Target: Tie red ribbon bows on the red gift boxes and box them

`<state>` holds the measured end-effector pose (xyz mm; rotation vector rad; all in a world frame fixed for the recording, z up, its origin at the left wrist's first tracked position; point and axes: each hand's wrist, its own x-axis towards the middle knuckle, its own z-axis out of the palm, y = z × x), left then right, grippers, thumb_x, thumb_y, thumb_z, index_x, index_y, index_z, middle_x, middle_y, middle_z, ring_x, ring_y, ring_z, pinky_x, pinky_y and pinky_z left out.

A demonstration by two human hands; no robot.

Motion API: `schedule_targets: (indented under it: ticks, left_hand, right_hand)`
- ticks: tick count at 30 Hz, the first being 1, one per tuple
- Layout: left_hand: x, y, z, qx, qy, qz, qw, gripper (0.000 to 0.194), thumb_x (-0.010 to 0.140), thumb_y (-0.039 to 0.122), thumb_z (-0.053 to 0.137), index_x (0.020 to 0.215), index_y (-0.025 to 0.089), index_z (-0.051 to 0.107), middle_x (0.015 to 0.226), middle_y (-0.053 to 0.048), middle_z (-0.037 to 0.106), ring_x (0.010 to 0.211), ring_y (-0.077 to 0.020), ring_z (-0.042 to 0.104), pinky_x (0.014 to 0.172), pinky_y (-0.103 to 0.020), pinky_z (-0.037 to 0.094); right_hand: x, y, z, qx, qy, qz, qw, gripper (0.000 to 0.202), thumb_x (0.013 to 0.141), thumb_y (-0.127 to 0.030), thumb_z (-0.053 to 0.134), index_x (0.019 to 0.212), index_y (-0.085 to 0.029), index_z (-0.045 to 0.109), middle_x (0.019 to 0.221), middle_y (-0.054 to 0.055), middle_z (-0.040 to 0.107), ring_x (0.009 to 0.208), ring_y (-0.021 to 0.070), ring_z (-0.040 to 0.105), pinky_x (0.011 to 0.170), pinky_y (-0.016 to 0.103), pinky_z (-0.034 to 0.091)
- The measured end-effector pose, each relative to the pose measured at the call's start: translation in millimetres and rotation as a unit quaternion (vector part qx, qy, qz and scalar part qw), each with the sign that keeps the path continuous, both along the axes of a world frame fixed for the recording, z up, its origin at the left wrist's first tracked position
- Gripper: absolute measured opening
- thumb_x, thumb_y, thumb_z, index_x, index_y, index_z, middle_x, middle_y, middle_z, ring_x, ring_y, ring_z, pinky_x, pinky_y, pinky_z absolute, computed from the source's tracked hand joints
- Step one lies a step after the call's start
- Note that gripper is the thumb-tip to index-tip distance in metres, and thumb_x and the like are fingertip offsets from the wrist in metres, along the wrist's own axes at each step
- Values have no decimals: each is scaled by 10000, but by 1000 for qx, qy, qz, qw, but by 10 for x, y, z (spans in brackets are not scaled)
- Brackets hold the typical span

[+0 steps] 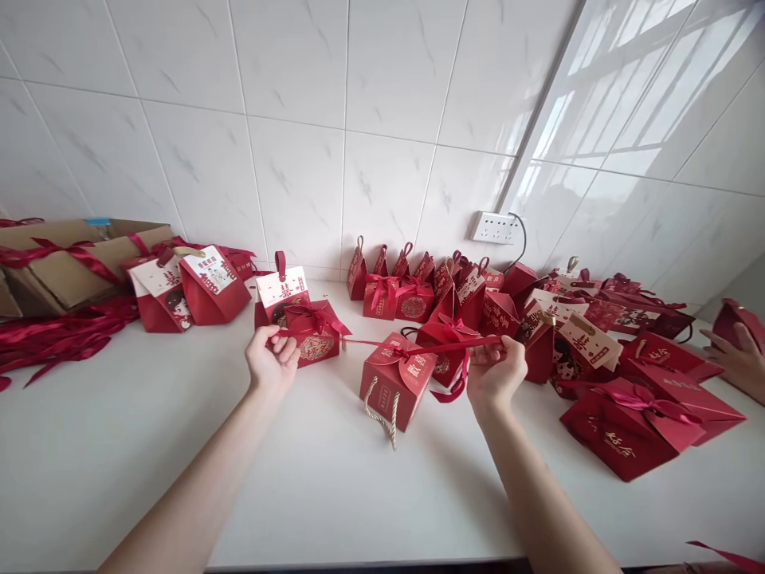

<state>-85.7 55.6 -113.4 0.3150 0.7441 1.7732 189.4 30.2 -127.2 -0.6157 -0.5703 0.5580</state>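
Note:
A red gift box (398,383) with gold print and a twisted gold cord handle sits tilted on the white table (335,494), between my hands. A red ribbon (442,347) is stretched over its top. My right hand (495,368) pinches the ribbon's right end. My left hand (273,356) is closed at the ribbon's left side, where the strip thins out toward the fingers. Just behind my left hand is a small red box with a bow (315,339). Another bowed box (443,359) stands close behind the cord-handled one, near my right hand.
Many red boxes (553,351) crowd the right side, with a large bowed box (633,426) nearest. Another person's hand (741,359) holds a red box at far right. Cardboard box (89,263) and loose ribbons (60,339) lie left. A power strip (497,228) is by the tiled wall.

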Motion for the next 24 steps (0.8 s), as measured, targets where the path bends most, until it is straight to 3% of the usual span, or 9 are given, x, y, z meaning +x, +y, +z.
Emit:
schedule_targets:
  ticks: [5, 8, 10, 12, 15, 17, 18, 20, 24]
  left_hand:
    - [-74, -21, 51, 22, -14, 10, 1000, 248, 637, 200, 483, 449, 179, 322, 352, 78, 303, 270, -35, 274, 276, -165, 200]
    - [-36, -25, 24, 44, 9, -17, 999, 278, 680, 332, 455, 454, 184, 390, 357, 60, 352, 268, -58, 315, 283, -186, 249]
    - [23, -28, -41, 68, 59, -53, 995, 328, 677, 452, 467, 489, 184, 462, 374, 50, 395, 282, -83, 372, 286, -205, 279]
    - [95, -43, -137, 108, 146, -102, 978, 370, 650, 528, 518, 532, 177, 526, 411, 28, 457, 364, -134, 503, 326, -233, 362]
    - [200, -92, -294, 196, 329, -184, 905, 303, 676, 464, 602, 669, 164, 638, 684, -67, 670, 843, -258, 680, 691, -336, 547]
    - [256, -129, -373, 241, 448, -224, 831, 264, 718, 379, 621, 884, 183, 681, 1033, -95, 697, 1198, -285, 534, 988, -388, 437]
    - [276, -144, -400, 254, 494, -239, 796, 311, 738, 354, 617, 1005, 200, 664, 1175, -87, 652, 1278, -279, 457, 1051, -396, 377]
    - [302, -163, -424, 259, 547, -262, 752, 405, 785, 344, 584, 1174, 228, 584, 1294, -71, 580, 1281, -266, 451, 1060, -397, 366]
    - [308, -182, -379, 245, 585, -250, 731, 324, 845, 371, 508, 1129, 232, 580, 1178, -58, 615, 1058, -228, 592, 905, -355, 478]
  right_hand:
    - [14, -19, 113, 27, -65, 4, 998, 324, 755, -288, 515, 517, -207, 311, 465, -85, 286, 409, 63, 349, 463, 192, 405]
    - [-89, -79, 206, 38, -169, 78, 982, 302, 761, -441, 521, 571, -210, 477, 542, -22, 474, 538, 127, 527, 564, 267, 484]
    - [-189, -110, 213, 15, -295, 148, 944, 494, 824, -588, 348, 606, -201, 564, 587, 44, 559, 598, 188, 581, 597, 339, 509]
    - [-285, -119, 166, -32, -419, 165, 892, 615, 874, -607, 209, 615, -199, 588, 610, 74, 588, 618, 211, 588, 607, 365, 510]
    - [-374, -110, 54, -90, -514, 106, 847, 374, 860, -493, 448, 680, -210, 613, 728, 75, 624, 743, 230, 582, 712, 380, 493]
    - [-383, -107, -2, -107, -534, 78, 835, 181, 800, -372, 575, 738, -215, 643, 799, 79, 628, 832, 251, 566, 792, 408, 466]
    - [-375, -110, -17, -114, -544, 69, 828, 143, 794, -335, 580, 760, -217, 654, 825, 82, 626, 864, 257, 562, 819, 419, 456]
    - [-345, -118, -24, -123, -563, 63, 815, 116, 794, -287, 578, 780, -218, 670, 894, 89, 624, 907, 257, 573, 844, 423, 452]
    - [-299, -131, 21, -130, -617, 114, 768, 116, 818, -253, 573, 759, -220, 668, 952, 76, 643, 941, 231, 605, 852, 389, 470]
